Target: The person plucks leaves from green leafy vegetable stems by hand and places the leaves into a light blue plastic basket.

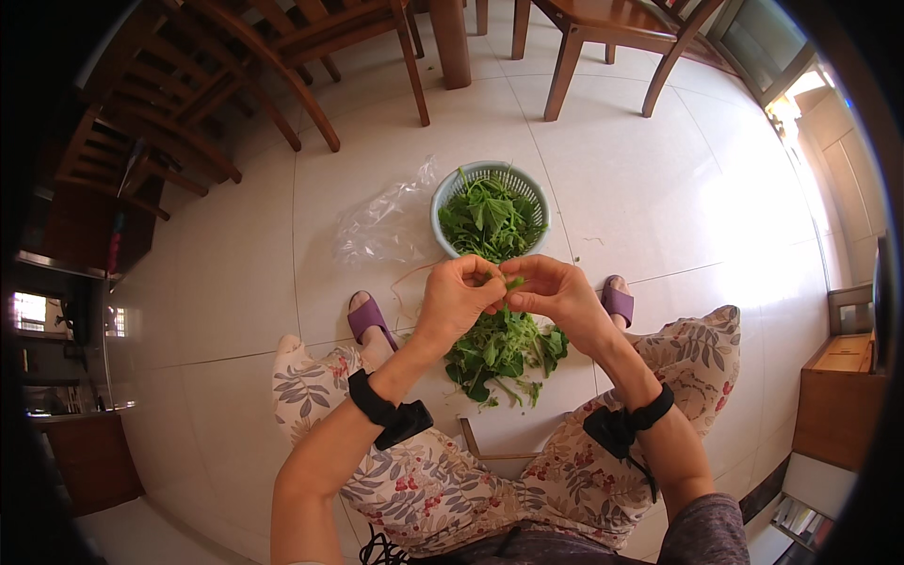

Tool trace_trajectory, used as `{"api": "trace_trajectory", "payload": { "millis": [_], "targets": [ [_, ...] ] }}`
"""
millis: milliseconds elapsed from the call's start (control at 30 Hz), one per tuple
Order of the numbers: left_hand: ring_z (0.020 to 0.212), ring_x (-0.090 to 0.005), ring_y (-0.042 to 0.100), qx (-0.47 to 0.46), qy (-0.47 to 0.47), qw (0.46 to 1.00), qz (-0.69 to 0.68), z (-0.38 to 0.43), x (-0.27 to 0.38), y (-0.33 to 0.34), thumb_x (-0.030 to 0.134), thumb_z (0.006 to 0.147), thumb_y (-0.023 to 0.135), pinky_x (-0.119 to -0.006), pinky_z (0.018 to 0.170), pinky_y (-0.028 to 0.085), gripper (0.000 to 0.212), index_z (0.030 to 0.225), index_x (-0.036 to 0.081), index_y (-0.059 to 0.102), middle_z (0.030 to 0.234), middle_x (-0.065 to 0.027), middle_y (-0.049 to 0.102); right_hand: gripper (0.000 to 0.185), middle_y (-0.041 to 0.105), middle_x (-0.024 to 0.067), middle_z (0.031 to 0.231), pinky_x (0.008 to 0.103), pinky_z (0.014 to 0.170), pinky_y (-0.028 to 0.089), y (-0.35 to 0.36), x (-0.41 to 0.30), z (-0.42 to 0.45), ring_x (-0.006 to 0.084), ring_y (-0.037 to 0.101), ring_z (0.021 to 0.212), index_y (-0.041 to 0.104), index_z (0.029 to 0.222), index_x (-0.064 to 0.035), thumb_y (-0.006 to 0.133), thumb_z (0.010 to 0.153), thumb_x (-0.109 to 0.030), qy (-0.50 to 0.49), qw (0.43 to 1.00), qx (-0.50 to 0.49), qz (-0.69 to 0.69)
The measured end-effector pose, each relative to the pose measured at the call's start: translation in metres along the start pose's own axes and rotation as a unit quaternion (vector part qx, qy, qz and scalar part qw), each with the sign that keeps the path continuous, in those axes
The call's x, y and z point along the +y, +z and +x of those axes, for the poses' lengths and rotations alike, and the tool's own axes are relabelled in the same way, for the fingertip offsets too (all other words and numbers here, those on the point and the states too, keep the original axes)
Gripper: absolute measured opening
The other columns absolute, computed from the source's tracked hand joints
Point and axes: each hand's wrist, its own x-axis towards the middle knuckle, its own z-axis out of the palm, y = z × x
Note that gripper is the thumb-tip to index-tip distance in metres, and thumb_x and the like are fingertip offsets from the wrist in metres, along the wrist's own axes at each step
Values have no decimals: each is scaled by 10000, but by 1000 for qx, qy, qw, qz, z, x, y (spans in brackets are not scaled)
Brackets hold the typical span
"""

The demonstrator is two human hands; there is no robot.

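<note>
My left hand [455, 296] and my right hand [554, 293] meet in front of me, fingertips close together. Between them a small piece of green stem [514, 283] is pinched, mostly hidden by the fingers. Just beyond my hands stands a light blue plastic colander [438, 236], filled with leafy greens [491, 212] on their stems. Below my hands a loose pile of leaves and stem trimmings [494, 353] lies on the floor between my feet.
A clear plastic bag [385, 222] lies left of the colander on the tiled floor [233, 282]. Wooden chairs [614, 28] stand at the far side. My feet wear purple slippers [367, 316]. A wooden cabinet [840, 395] is at the right.
</note>
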Motion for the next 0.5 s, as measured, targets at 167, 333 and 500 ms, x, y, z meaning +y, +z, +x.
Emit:
{"api": "trace_trajectory", "payload": {
  "millis": [167, 333, 500],
  "targets": [
    [676, -107, 612, -32, -55, 998, -3, -1, 4, -3, 91, 858, 587, -220, 615, 495, 124, 924, -12, 604, 806, -50, 635, 241, 650, 40, 871, 255, 714, 495, 0, 2, 1, 110, 611, 822, 605, 1040, 5, 656, 855, -141, -3, 996, 46, -70],
    [694, -117, 612, -49, -90, 993, -62, 0, 7, -7, 129, 872, 578, -219, 632, 494, 138, 922, 3, 605, 789, -44, 622, 183, 615, 18, 821, 232, 670, 456, -2, 7, 3, 86, 558, 747, 578, 951, 7, 621, 880, -156, -24, 995, 35, -86],
    [707, -118, 612, -59, -104, 988, -101, 0, 4, -13, 155, 872, 590, -230, 642, 496, 137, 884, 20, 607, 780, -41, 615, 187, 593, 11, 804, 220, 654, 443, 2, 8, 4, 77, 533, 710, 558, 944, 7, 601, 896, -168, -19, 998, 27, -62]
  ]
}}
